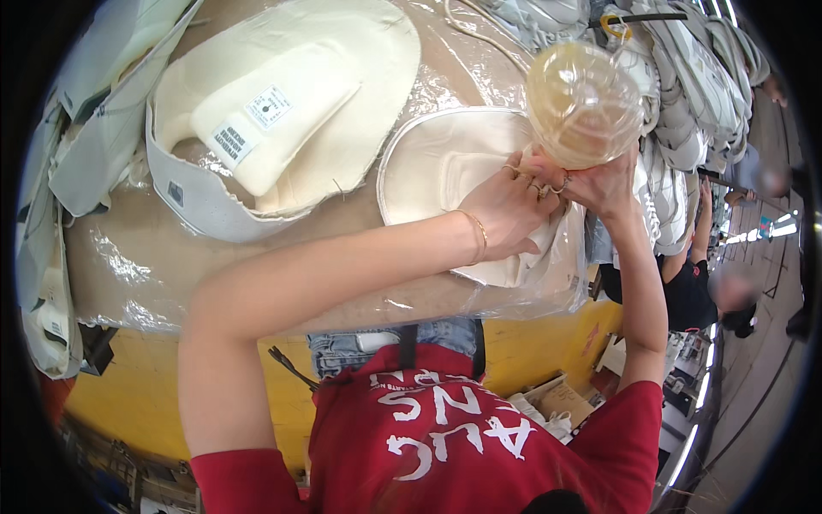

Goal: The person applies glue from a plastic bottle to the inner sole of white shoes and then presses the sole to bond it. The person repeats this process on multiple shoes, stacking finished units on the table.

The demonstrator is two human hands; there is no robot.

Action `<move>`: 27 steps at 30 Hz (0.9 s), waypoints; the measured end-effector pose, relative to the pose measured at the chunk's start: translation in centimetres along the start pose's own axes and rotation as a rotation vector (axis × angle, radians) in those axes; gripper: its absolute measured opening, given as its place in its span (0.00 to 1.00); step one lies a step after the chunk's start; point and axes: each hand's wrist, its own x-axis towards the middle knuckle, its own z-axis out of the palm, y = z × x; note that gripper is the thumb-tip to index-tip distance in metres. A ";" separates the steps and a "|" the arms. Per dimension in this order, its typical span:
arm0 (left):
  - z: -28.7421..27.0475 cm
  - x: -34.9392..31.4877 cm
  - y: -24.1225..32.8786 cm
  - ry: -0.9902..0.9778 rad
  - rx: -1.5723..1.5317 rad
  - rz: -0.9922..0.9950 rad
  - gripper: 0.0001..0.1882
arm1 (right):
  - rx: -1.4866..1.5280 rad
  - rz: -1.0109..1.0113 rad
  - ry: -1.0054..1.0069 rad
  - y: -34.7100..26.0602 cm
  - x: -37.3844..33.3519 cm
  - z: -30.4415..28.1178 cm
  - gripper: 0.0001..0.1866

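My right hand (606, 184) is closed around the lower end of a clear plastic bottle (585, 98) with yellowish residue inside; its rounded end faces up. Beneath both hands lies a cream shoe upper (428, 163), its pale inner side showing, on a plastic-covered work surface. My left hand (507, 206), with rings and a thin bracelet, rests over this upper with fingers curled at its right part. Its fingertips meet my right hand and are partly hidden there. A larger cream shoe upper (377, 94) with a labelled tongue lies to the left.
The work surface (128, 274) is wrapped in shiny clear plastic. More pale shoe uppers (107, 154) stand along the left edge. Several grey-white uppers (693, 81) hang bunched at the right. A cord (484, 36) runs across the back. Other people (685, 287) are at the far right.
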 end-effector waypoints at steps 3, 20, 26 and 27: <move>-0.5 0.0 -0.1 0.056 0.003 0.032 0.29 | -0.075 -0.119 -0.020 0.4 0.7 -0.2 0.43; 1.7 0.7 0.6 -0.034 -0.082 -0.100 0.34 | -0.147 -0.158 0.041 -1.4 -3.5 -0.5 0.36; 1.1 0.6 0.8 -0.117 0.147 -0.113 0.26 | 0.067 0.381 -0.018 -4.0 -5.5 -0.4 0.35; 1.0 0.7 0.8 -0.065 0.165 -0.104 0.27 | 0.122 0.430 0.034 -4.3 -5.9 -0.4 0.35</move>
